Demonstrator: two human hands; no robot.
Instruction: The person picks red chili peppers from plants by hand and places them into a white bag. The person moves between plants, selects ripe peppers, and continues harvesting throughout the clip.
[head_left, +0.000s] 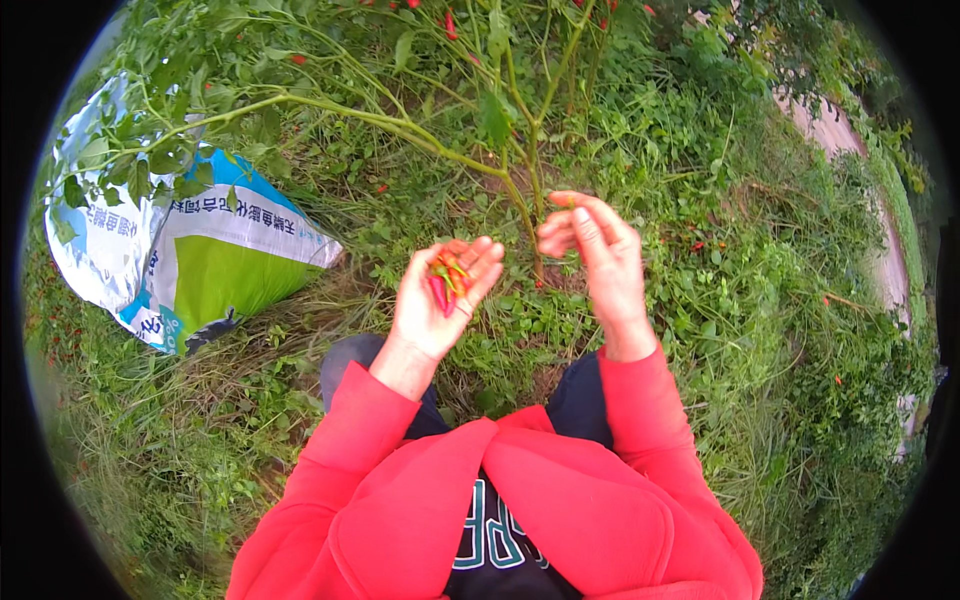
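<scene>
Palm up, my left hand (442, 300) is cupped around several small red chili peppers (448, 279) with green stems. My right hand (596, 240) is raised just right of the chili plant's stem (529, 217), thumb near the index fingertip; a small greenish bit shows by that fingertip, too blurred to name, and whether it is gripped is unclear. Long green branches (360, 114) of the plant spread up and to the left. Red chilies (450, 26) hang among the leaves at the top.
A printed plastic sack (240, 262) in white, blue and green lies on the grass at left, partly under a branch. Weeds and grass (720, 315) cover the ground, with small red fruits scattered about. A pale path (825, 131) curves along the right side.
</scene>
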